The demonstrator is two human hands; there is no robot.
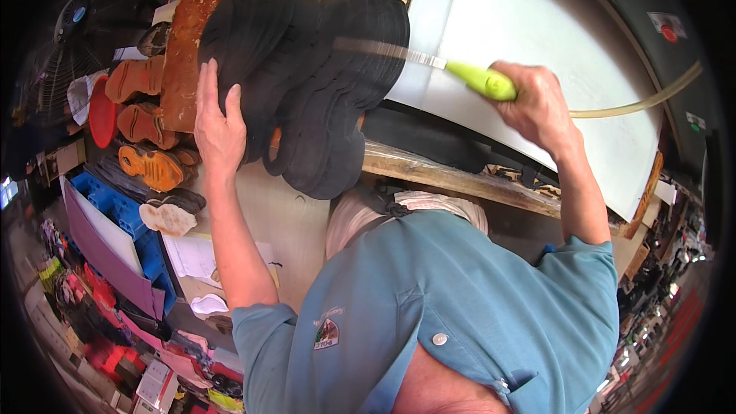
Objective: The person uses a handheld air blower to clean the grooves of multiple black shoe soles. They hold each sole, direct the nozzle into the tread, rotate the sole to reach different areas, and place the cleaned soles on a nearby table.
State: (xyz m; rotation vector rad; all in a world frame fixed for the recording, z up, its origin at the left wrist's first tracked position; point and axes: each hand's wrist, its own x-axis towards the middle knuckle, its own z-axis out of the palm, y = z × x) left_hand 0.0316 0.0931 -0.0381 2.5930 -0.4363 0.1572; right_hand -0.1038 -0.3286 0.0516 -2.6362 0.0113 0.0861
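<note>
While in right grip [537,106], green handle [477,80]

The badge [327,333] on the blue-green shirt [475,291] bears short printed lettering (upside down from this view), with a small line of script beside it. Marks on the white plate [657,20] around the red button [668,33], and on the white carton [156,385] at lower left, are too small to read.
</note>
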